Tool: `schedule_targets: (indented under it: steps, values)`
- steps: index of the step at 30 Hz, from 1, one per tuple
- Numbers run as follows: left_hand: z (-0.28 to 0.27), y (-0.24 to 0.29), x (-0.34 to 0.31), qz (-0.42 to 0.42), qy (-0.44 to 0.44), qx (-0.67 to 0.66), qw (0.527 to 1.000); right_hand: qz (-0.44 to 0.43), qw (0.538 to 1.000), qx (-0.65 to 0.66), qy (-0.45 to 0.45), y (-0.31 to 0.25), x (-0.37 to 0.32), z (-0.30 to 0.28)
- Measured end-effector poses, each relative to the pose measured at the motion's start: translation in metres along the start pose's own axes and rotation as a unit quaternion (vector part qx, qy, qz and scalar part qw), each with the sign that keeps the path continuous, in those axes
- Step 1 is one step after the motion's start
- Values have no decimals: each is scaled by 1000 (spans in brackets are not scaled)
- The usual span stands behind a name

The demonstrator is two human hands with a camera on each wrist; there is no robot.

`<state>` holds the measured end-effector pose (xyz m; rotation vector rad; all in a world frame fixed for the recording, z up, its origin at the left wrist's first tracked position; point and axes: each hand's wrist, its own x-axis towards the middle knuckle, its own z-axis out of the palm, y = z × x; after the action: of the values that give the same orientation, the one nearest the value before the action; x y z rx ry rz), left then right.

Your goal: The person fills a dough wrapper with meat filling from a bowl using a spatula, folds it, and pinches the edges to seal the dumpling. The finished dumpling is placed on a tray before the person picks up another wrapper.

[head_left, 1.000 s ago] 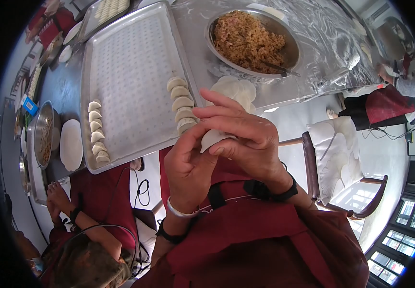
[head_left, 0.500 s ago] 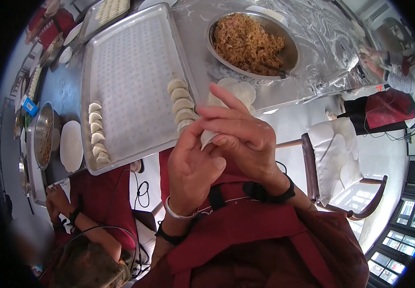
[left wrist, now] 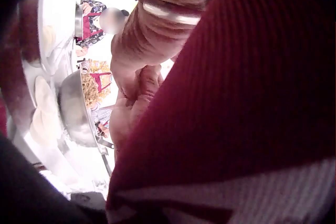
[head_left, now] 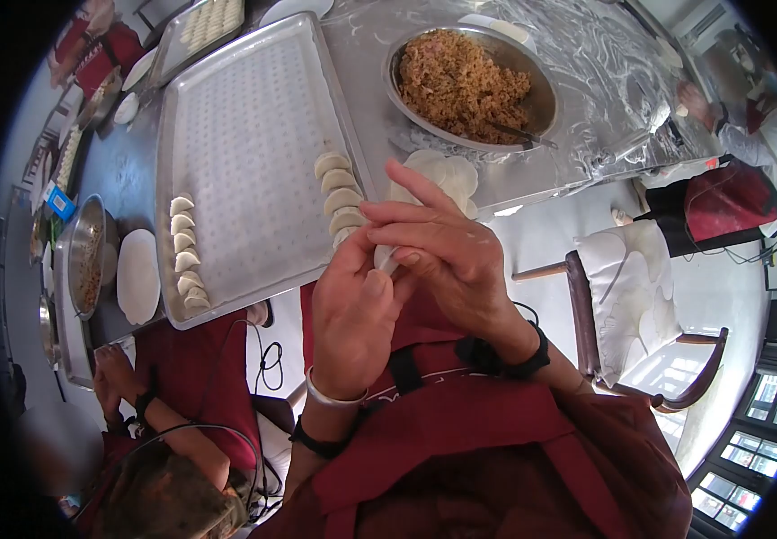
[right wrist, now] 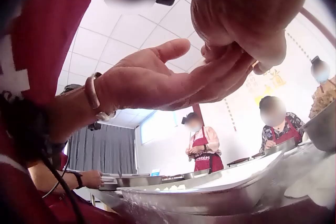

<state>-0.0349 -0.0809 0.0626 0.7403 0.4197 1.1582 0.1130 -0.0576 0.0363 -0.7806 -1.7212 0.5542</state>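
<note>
A pale dumpling [head_left: 383, 259] sits between my two hands, mostly hidden by fingers. My left hand [head_left: 352, 314], with a silver bangle at its wrist, holds it from the left, thumb tip right at its lower end. From the other side my right hand [head_left: 456, 269] pinches the edge between thumb and index finger, its other fingers stretched out above. In the right wrist view the left hand [right wrist: 157, 79] lies palm up beneath the right hand [right wrist: 239, 19], and the dumpling is out of sight. Just beyond the hands, a row of dumplings [head_left: 341, 198] lines the tray's right side.
A large metal tray [head_left: 253, 117] bears another dumpling row [head_left: 185, 247] at left. A steel bowl of filling [head_left: 465, 85] with a spoon stands at back right, stacked wrappers [head_left: 447, 175] before it. A cushioned chair [head_left: 626, 296] is at right; other people work around the table.
My left thumb swung off the dumpling to the right, then came back up to its lower end. Less of the dumpling shows now. The right hand keeps its pinch.
</note>
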Motion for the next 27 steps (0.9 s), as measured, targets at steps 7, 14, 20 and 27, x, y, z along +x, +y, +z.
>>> schedule_targets:
  steps: [7,14,20,27]
  values:
    - [-9,-2,0,-41,21,-35,998,56,998,18,20,-3,0,7]
    - [3,-4,-2,-21,8,-28,999,5,999,-27,-26,10,-10,-1]
    - [-1,-9,-3,-62,25,-74,995,26,998,-58,16,-3,-13,-4]
    - [4,-19,-1,-65,26,-131,989,-20,990,-137,39,7,-17,-7]
